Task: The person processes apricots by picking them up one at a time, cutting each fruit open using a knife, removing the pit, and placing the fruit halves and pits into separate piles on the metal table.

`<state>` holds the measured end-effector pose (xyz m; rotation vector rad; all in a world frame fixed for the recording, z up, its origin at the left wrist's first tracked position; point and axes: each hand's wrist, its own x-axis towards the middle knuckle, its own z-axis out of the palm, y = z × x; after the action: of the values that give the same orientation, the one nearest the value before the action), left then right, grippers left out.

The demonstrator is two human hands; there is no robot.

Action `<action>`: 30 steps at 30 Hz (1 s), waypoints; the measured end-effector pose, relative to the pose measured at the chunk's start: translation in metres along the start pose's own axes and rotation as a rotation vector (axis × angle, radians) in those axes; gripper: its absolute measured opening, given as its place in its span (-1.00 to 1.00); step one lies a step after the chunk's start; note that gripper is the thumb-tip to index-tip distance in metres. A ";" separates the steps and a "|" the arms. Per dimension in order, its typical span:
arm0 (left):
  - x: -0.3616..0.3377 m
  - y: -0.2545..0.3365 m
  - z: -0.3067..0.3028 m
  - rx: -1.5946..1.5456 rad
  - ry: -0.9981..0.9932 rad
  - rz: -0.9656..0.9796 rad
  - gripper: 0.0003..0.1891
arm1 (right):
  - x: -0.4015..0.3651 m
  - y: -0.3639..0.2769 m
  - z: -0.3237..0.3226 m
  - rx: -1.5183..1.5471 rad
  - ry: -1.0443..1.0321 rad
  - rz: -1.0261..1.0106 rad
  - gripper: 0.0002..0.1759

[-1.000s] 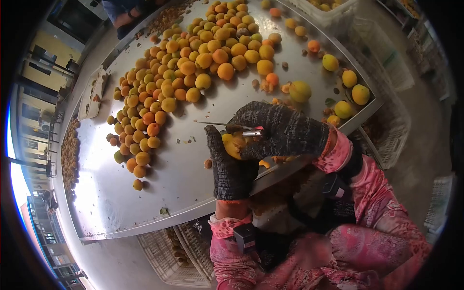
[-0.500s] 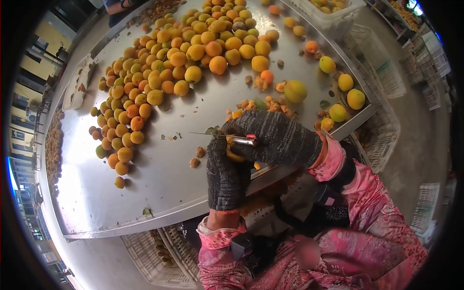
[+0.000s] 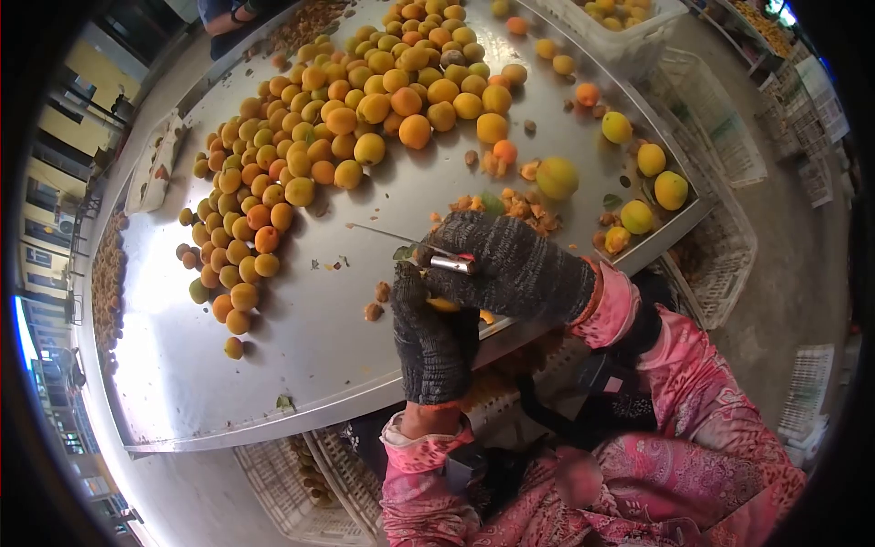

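Note:
Both of my hands wear dark grey knit gloves and meet near the front edge of the metal table. My right hand (image 3: 515,266) is closed around a small knife (image 3: 451,263), its thin blade pointing left and slightly up over the table. Below it, my left hand (image 3: 430,342) has its fingers curled against an apricot (image 3: 444,304); only a yellow-orange sliver shows between the gloves. Just beyond the hands lies a heap of apricot scraps and pits (image 3: 533,214). Two brown pits (image 3: 374,312) rest left of my left hand.
A large pile of apricots (image 3: 342,120) spreads over the metal table (image 3: 337,365). Bigger yellow-green fruit (image 3: 557,178) lies at the right, near the raised rim. White plastic crates (image 3: 706,118) stand beyond and below the table. Another person's arm (image 3: 223,20) shows at the far edge.
The knife blade has tilted, its tip now higher above the table. Both hands stay together, the left slightly lower. The whole view has shifted slightly.

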<state>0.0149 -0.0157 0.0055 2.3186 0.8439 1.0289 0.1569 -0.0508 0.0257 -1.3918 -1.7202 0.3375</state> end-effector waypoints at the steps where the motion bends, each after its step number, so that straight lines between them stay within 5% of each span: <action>1: 0.003 -0.007 0.000 0.007 -0.003 0.003 -0.47 | 0.002 0.001 -0.003 0.041 -0.038 0.012 -0.66; 3: 0.017 -0.025 0.000 -1.364 -0.067 -0.908 -0.29 | 0.003 -0.001 -0.010 0.082 -0.073 0.021 -0.64; 4: 0.015 -0.025 -0.004 -1.362 -0.066 -0.906 -0.29 | 0.003 -0.004 -0.016 0.237 -0.148 0.075 -0.61; 6: 0.015 -0.015 -0.016 -0.108 -0.251 0.049 -0.47 | 0.000 -0.003 -0.021 0.395 -0.218 0.136 -0.58; 10: 0.010 -0.009 -0.013 -0.220 -0.316 -0.126 -0.60 | -0.005 0.001 -0.019 0.360 -0.224 0.129 -0.55; 12: 0.010 -0.008 -0.005 -0.537 -0.297 -0.428 -0.60 | -0.007 0.001 -0.015 0.310 -0.173 0.080 -0.56; 15: -0.001 -0.015 0.011 -0.558 -0.134 -0.479 -0.58 | -0.012 -0.001 -0.004 0.052 -0.054 0.034 -0.58; 19: 0.003 -0.012 0.000 -0.495 -0.260 -0.382 -0.58 | -0.010 -0.002 0.011 -0.043 0.130 -0.061 -0.65; 24: -0.005 -0.009 -0.003 -0.054 -0.047 0.026 -0.56 | -0.015 -0.002 0.013 -0.097 0.122 -0.125 -0.59; 25: -0.005 -0.012 0.000 -0.054 -0.047 0.027 -0.56 | -0.015 -0.002 0.014 -0.155 0.125 -0.134 -0.60; 27: -0.009 -0.026 0.011 -0.342 -0.169 -0.310 -0.51 | -0.015 -0.005 0.014 -0.216 0.130 -0.146 -0.61; 30: -0.011 -0.034 0.018 -0.473 -0.085 -0.361 -0.55 | -0.012 -0.010 0.012 -0.135 0.136 -0.040 -0.63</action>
<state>0.0112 -0.0026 -0.0321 1.7261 0.8389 0.8537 0.1406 -0.0612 0.0201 -1.4398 -1.6813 0.1035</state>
